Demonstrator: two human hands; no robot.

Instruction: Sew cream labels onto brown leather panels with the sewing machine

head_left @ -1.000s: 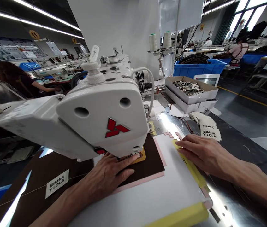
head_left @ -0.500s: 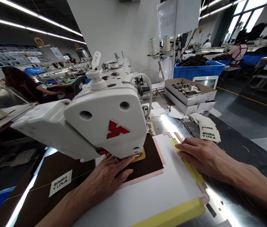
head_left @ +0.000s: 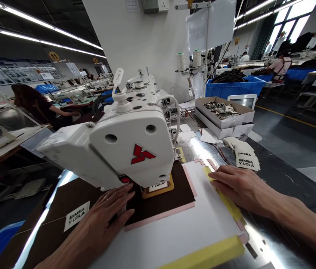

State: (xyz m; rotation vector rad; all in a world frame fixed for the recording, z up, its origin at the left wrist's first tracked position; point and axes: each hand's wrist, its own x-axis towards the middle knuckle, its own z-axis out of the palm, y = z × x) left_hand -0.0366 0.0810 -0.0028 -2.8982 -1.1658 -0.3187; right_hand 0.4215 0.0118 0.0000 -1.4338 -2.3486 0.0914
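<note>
A white sewing machine head (head_left: pixel 130 145) with a red emblem stands in front of me. Under it, a yellow frame (head_left: pixel 158 191) surrounds a white label (head_left: pixel 159 184) printed with black letters, on dark brown material (head_left: pixel 172 198). That material rests on a white board (head_left: pixel 197 220) edged with yellow and pink tape. My left hand (head_left: pixel 104 216), fingers stretched out and open, lies at the left of the brown piece, apart from the frame. My right hand (head_left: pixel 239 185) has its bent fingers closed at the board's taped right edge; its fingertips' undersides are hidden.
Another label (head_left: pixel 76 216) lies on brown material at left. Stacked labels (head_left: pixel 246 158) lie on the metal table at right, behind my right hand. A box of labels (head_left: pixel 225 108), a blue crate (head_left: pixel 235 87) and thread cones (head_left: pixel 180 61) stand behind. Co-workers sit farther off.
My left hand has drawn back left and toward me from beneath the machine head, uncovering the frame and label. My right hand stays on the board edge. The view has tilted slightly up.
</note>
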